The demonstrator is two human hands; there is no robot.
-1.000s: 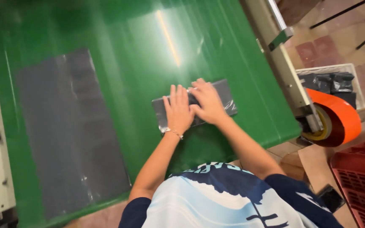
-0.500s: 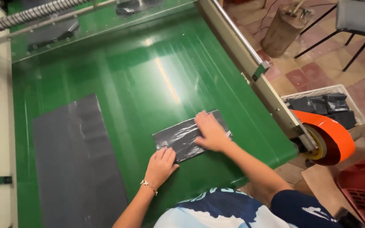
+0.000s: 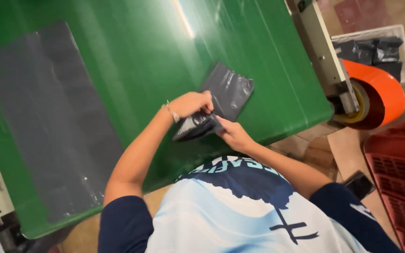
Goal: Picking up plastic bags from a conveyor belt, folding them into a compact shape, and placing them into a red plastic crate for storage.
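since half a second ago the dark plastic bag (image 3: 223,100) has come off flat: then it lay pressed on the belt under both palms, now its near end is lifted and bunched between the hands, far end still resting on the green surface at centre frame. left hand (image 3: 192,104) moved in from the bag's near-left corner; fingers now curled and pinching the gathered plastic from above. right hand (image 3: 233,134) slid off the top of the bag and now grips the same bunched end from below, just beside the left. view has tipped lower and closer; more of the blue and white shirt (image 3: 240,211) fills the bottom.

farther out: green conveyor belt (image 3: 132,51) unchanged, large grey plastic sheet (image 3: 43,117) lying flat at left. orange roll (image 3: 376,93) at right edge, white bin of dark bags (image 3: 376,47) upper right, red crate (image 3: 399,173) lower right.
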